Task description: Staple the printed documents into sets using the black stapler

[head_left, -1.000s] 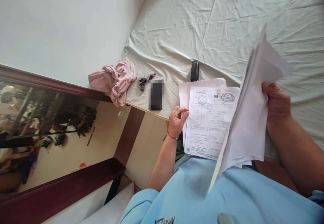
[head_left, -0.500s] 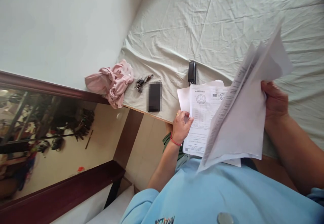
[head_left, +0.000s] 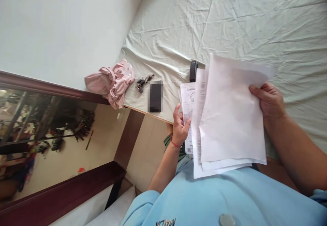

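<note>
My left hand [head_left: 180, 125] grips the left edge of a printed sheet [head_left: 188, 98] with a round stamp, thumb in front and fingers mostly behind. In my right hand [head_left: 271, 100] is a small stack of papers [head_left: 230, 113], pinched at its upper right side. The blank white back of the top sheet faces me, and lines of print show on the sheets behind it. This stack covers most of the stamped sheet. Just beyond the papers lies a black stapler-like object [head_left: 193, 71], partly hidden by them.
A dark, pixelated rectangular object [head_left: 155, 96] lies near the bed's edge, beside a bunch of keys [head_left: 144, 82]. Pink cloth [head_left: 112, 83] is heaped against the wall. A wrinkled pale sheet [head_left: 230, 25] covers the bed. A dark red wooden frame [head_left: 63, 192] stands at lower left.
My right hand has brought its papers left and down, so they now lie flatter over the stamped sheet. The left hand's index finger is raised more.
</note>
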